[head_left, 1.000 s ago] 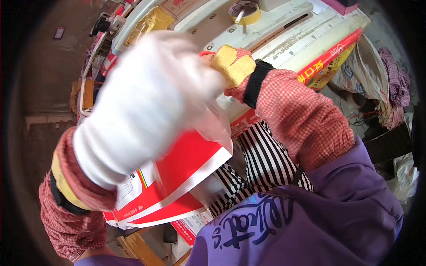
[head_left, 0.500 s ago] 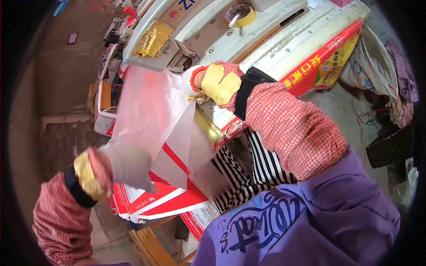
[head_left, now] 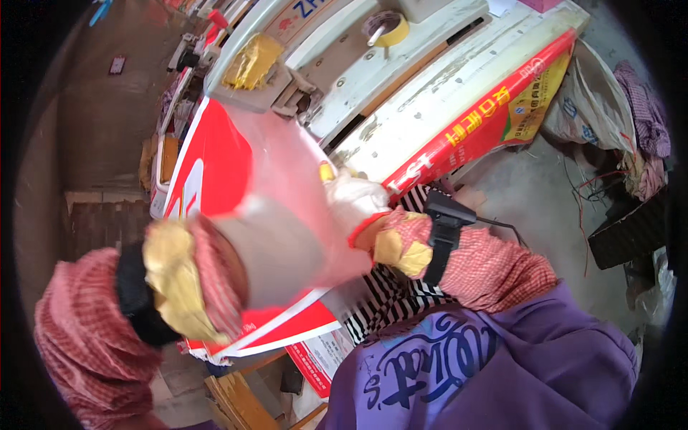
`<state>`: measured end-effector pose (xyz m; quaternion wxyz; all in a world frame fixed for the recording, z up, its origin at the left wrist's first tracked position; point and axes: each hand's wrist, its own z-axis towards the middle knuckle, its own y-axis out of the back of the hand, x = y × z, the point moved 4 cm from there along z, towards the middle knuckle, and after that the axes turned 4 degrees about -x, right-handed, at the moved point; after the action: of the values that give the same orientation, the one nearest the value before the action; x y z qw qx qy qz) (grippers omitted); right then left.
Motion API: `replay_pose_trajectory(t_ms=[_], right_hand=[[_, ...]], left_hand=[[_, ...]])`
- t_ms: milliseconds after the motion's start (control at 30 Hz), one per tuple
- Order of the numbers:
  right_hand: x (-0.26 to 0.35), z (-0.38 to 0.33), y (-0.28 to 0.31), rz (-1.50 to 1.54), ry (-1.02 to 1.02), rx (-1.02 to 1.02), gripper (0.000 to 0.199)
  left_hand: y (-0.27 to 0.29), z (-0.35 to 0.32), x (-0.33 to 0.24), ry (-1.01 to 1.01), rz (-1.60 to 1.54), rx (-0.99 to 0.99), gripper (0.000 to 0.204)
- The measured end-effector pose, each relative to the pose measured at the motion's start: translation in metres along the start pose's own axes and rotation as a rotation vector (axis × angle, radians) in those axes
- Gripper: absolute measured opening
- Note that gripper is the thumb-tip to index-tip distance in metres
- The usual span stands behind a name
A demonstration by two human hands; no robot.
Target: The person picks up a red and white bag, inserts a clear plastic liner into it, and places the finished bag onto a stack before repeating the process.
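Observation:
A clear plastic bag [head_left: 294, 186] lies spread over a stack of red and white printed sacks [head_left: 215, 158]. My left hand [head_left: 215, 265], in a white glove with a yellow cuff and red checked sleeve, is blurred and pressed on the bag's near end. At the bag's right edge my right hand [head_left: 355, 204], gloved the same way, grips the plastic. Both forearms come in from the lower edge over my purple top.
A grey-white machine [head_left: 401, 79] with a roll of yellow tape [head_left: 387, 29] stands behind the sacks. A red and yellow printed sack [head_left: 487, 122] hangs along its side. Cloth and bags [head_left: 631, 122] lie at the right. Wooden pieces [head_left: 236, 394] sit below.
The bag was held up in the air between both hands; now it lies flat on the sacks. My left hand dropped low onto it and my right hand came down to its right edge.

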<state>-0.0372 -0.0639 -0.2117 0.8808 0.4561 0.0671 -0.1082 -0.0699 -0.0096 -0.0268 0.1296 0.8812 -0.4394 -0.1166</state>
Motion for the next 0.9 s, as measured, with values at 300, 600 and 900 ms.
replay_pose_trajectory(t_ms=[300,600,900], right_hand=[[0.026,0.069,-0.028,0.614,-0.076,0.19,0.022],[0.04,0.08,-0.021,0.37,0.021,0.217,0.015],[0.015,0.096,-0.009,0.777,0.352,0.56,0.017]], left_hand=[[-0.002,0.028,0.008,0.074,0.282,-0.071,0.006],[-0.003,-0.032,0.004,0.378,0.326,0.037,0.015],[-0.038,0.016,-0.008,-0.042,0.111,-0.14,0.014]])
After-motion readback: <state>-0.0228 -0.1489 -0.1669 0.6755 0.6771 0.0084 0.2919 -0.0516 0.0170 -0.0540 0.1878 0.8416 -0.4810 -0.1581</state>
